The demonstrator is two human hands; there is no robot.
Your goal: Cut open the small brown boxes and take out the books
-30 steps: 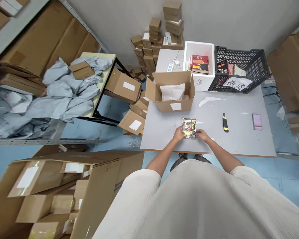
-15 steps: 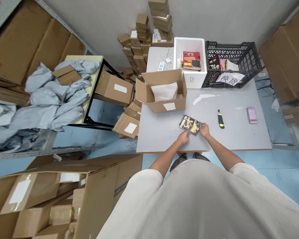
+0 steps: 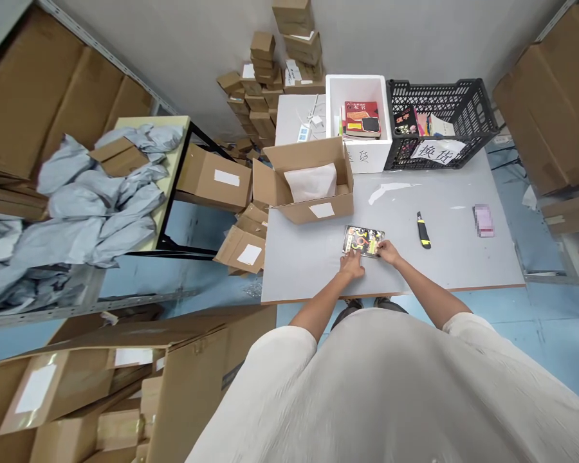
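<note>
Both hands (image 3: pixel 369 259) on colourful book (image 3: pixel 363 240) (flat on grey table (image 3: pixel 444 257)).

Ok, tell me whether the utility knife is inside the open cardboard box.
No, the utility knife lies on the grey table, right of the open cardboard box.

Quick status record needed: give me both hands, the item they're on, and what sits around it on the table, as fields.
left hand: flat on the grey table, fingers at the near edge of the small black book with a red and yellow cover
right hand: touching the book's near right corner
book: lying flat on the table, not lifted
behind book: open brown cardboard box with white packing inside
right of book: black and yellow utility knife
far edge: white foam box, black plastic crate
</note>
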